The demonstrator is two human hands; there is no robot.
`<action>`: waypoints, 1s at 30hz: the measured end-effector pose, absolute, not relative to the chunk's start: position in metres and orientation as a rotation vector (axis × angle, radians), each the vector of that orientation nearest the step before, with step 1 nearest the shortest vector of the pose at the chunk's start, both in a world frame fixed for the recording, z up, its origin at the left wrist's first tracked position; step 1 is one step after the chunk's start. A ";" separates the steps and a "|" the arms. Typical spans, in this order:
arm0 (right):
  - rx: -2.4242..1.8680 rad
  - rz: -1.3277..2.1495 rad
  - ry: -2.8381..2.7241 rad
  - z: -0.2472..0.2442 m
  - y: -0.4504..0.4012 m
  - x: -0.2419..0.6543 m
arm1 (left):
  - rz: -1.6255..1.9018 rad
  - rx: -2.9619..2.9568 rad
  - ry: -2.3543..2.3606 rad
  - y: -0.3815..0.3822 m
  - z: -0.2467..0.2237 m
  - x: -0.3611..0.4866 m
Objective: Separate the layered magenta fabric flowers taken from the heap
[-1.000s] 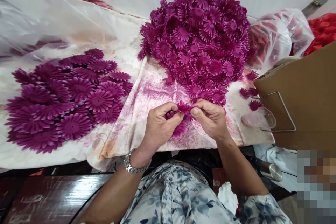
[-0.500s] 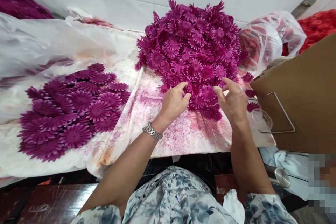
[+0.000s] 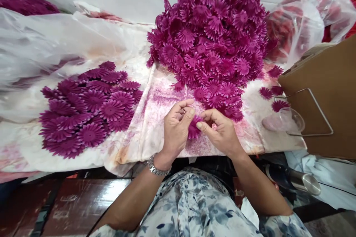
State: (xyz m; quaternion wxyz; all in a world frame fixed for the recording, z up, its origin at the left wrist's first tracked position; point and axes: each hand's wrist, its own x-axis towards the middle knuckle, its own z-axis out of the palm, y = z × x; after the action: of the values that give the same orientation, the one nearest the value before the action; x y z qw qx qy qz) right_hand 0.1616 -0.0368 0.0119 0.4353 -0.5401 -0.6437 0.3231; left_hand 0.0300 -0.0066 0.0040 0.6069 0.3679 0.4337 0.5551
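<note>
A purple artificial flower [image 3: 194,129] is between my two hands, close to the front edge of the cloth. My right hand [image 3: 222,133] pinches its right edge with thumb and index finger. On the other side, my left hand [image 3: 175,129] has its fingers curled and its thumb bent in, against the flower; its exact grip is partly hidden. A metal watch is on my left wrist. Just beyond my hands rises a large heap of the same purple flowers [image 3: 208,44]. To the left, larger, flatter purple flower pieces [image 3: 91,107] lie in overlapping layers.
A stained cloth [image 3: 155,118] covers the table. At the right stand a cardboard box [image 3: 322,92] with a bent metal wire [image 3: 319,111] and a clear plastic cup [image 3: 289,120] on its side. Plastic bags [image 3: 303,18] hold red pieces behind them.
Both hands have drawn back from the front of the heap towards me and come together, now with a purple flower between them. The camera view has shifted slightly.
</note>
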 end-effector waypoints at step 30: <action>-1.233 0.426 -1.771 -0.002 -0.031 0.156 | 1.133 0.562 0.742 -0.041 -0.023 0.014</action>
State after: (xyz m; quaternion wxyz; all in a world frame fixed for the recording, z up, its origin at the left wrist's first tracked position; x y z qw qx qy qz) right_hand 0.1558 -0.0305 -0.0023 0.4539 -0.4994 -0.7175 0.1726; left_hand 0.0143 -0.0410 -0.0225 0.7431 0.2563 0.3388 0.5170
